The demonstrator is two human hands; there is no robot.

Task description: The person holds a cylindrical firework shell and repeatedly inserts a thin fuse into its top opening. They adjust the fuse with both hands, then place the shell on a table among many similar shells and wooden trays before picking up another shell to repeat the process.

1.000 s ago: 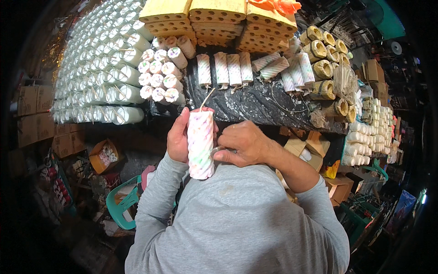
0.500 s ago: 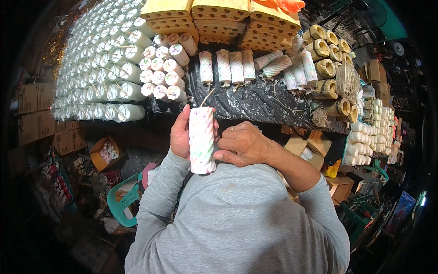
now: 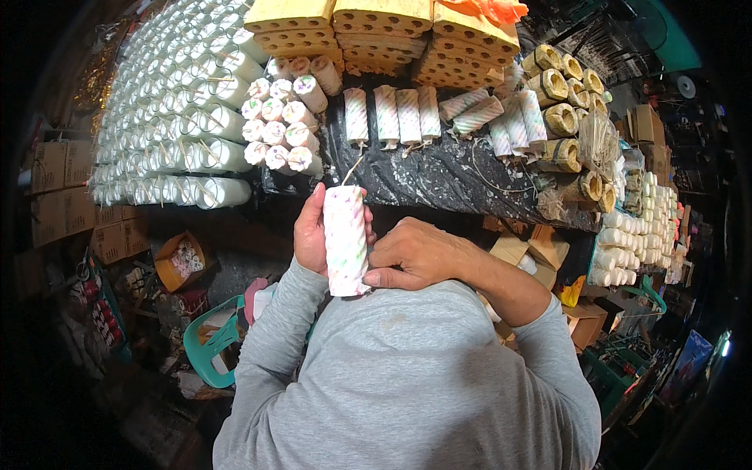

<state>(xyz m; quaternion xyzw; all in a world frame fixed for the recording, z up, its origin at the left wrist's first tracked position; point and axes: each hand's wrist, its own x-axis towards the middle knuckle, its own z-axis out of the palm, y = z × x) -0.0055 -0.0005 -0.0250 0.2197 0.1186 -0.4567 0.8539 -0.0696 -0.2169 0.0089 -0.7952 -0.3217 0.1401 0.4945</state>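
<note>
A thick white candle [image 3: 345,244] with pink, green and purple flecks stands upright in front of my torso. Its wick [image 3: 354,169] sticks up and leans right. My left hand [image 3: 310,235] is closed round the candle from the left and behind, its thumb along the upper left side and fingertips showing at the right edge. My right hand [image 3: 419,252] is curled against the candle's lower right side, thumb and bent fingers touching it; some of its fingertips are hidden. Beyond it, several similar striped candles [image 3: 407,116] lie on a black plastic-covered table [image 3: 407,176].
Stacked white cylinders with wicks [image 3: 223,154] fill the left. Bundled flecked candles [image 3: 276,133] lie beside them. Yellow perforated blocks [image 3: 381,19] stand at the back, hollow yellowish tubes [image 3: 560,119] at the right. A green chair [image 3: 205,356] is at lower left, cardboard boxes [image 3: 548,247] at right.
My right hand has shifted slightly, its fingers and thumb a little further left against the candle. The candle has turned slightly in my left hand, which otherwise keeps its hold.
</note>
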